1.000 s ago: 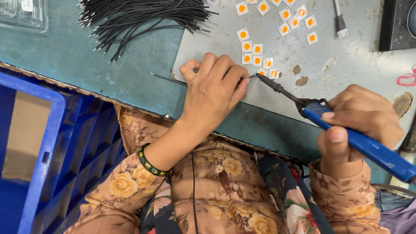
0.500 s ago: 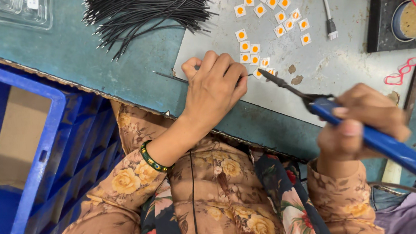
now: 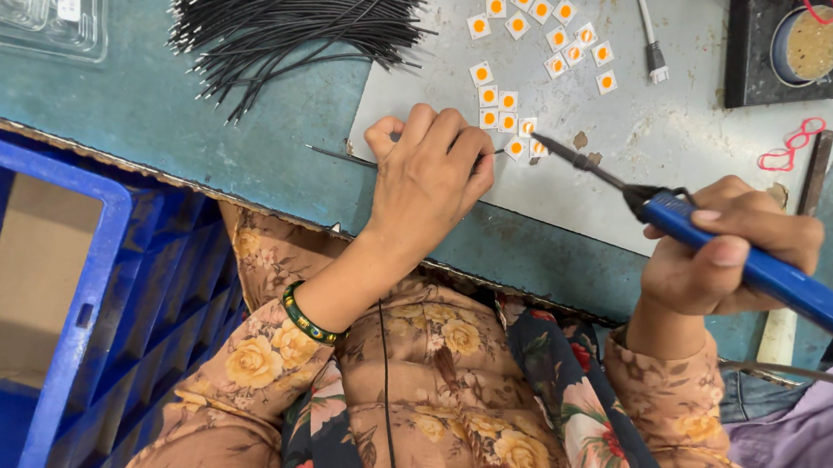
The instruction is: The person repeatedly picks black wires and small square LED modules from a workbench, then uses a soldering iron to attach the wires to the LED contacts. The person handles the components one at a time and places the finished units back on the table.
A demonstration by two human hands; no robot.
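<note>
Soldering iron (image 3: 740,261) gripped in right hand (image 3: 730,257), tip at small orange-dotted square (image 3: 535,148) on grey tabletop (image 3: 689,130); left hand (image 3: 427,178) pinches thin black wire (image 3: 339,155) flat. Best: steady wire, brief tip contact.

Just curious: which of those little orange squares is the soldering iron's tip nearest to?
The square at the cluster's bottom edge, right beside the tip; the others lie farther up.

The left hand (image 3: 429,178) covers most of the thin black wire (image 3: 334,155) it pins to the worktop (image 3: 174,105), so where the wire ends cannot be told; the soldering iron (image 3: 740,261) loses its rear cable at the right edge; the blue crate (image 3: 72,314) is cut off left and below; the clear plastic tray (image 3: 26,22) runs past the top edge; the round tin's (image 3: 807,44) contents are too small to identify.
</note>
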